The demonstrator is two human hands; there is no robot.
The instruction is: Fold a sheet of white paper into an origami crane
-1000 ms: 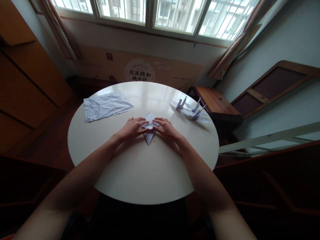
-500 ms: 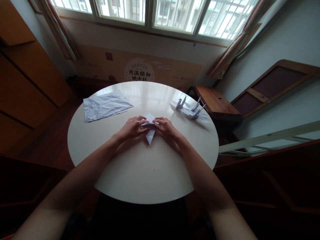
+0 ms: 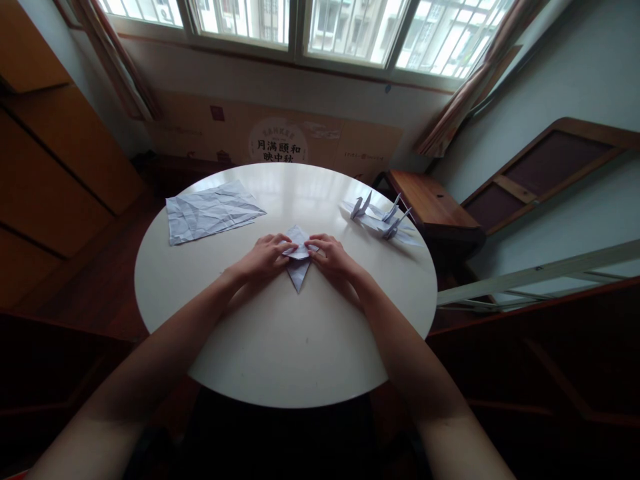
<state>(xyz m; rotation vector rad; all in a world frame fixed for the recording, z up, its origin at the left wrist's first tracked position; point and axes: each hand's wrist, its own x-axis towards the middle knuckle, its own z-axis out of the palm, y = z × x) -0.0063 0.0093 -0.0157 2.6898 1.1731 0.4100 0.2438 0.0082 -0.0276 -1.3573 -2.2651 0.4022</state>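
1. The round white table (image 3: 300, 347) reads as a dial, 12 o'clock toward the window (image 3: 299, 33). Its curved rim is crossed by the left forearm (image 3: 175, 350) near 8 and the right forearm (image 3: 400, 340) near 4. A broad stretch of smooth surface runs between them toward 6.
2. The folded paper (image 3: 299, 272) lies just toward 12 from the table's middle, one sharp point aimed at 6, well inside the rim.
3. The left hand (image 3: 269, 253), half curled, pinches its 9 o'clock side with thumb and fingers.
4. The right hand (image 3: 327, 253), likewise half curled, pinches the 3 o'clock side. Whether any fingertip is underneath cannot be told.
5. The folded paper is pale, kite-shaped and layered, with a crosswise fold edge between the hands.
6. Crumpled paper (image 3: 213, 215), heavily creased, spreads between 10 and 11, near the rim.
7. Spiky, pale paper birds (image 3: 357, 209) cluster around 2.
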